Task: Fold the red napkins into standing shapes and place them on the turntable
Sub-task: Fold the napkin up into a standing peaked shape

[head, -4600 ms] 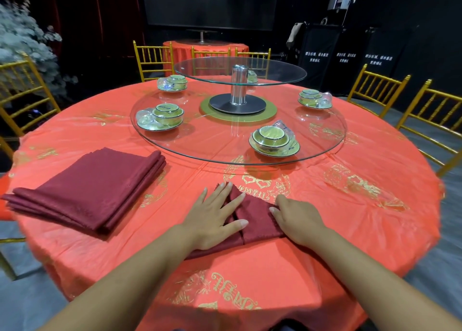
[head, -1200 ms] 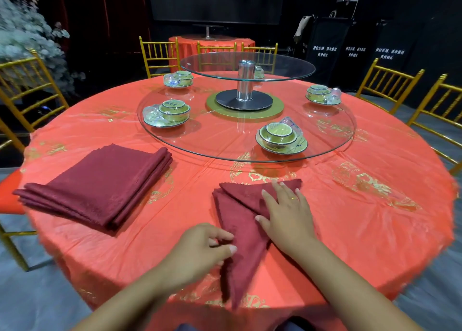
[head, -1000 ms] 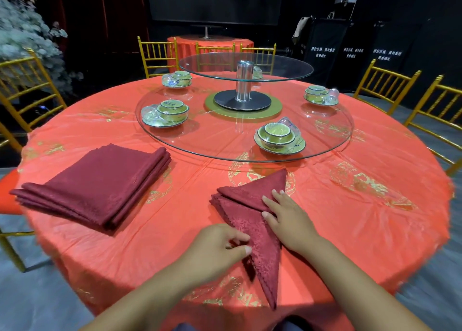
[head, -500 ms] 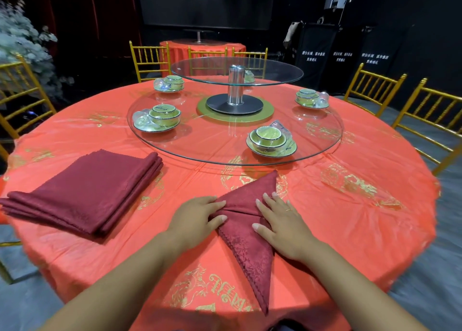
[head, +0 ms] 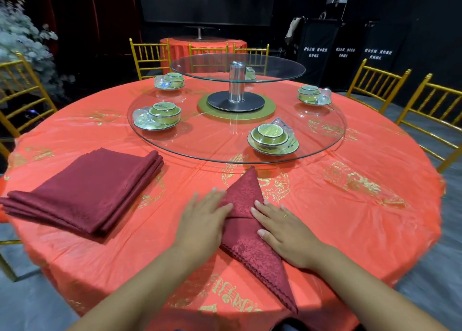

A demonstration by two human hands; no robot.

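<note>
While pressing down on the napkin (head: 250,248), keep both palms spread as now: left hand (head: 202,220) open, straight fingers laid over the left side of the fold; right hand (head: 282,230) open too, fingers flat along the right side. Lies flat on the table (head: 350,205) near the front edge, just short of the turntable (head: 215,141), one point aimed at the glass and the longer point reaching toward the table's rim. Probably a crease being set across the middle, well short of any standing shape. Sweep the fingertips outward along the fold line instead of lifting off, to keep the layers matched. Square the two sides before folding again; expect thin cloth to creep on the glossy cover. Leave the stack of napkins (head: 87,190) on the left alone, and mind the nearest bowl (head: 271,136) when placing.
</note>
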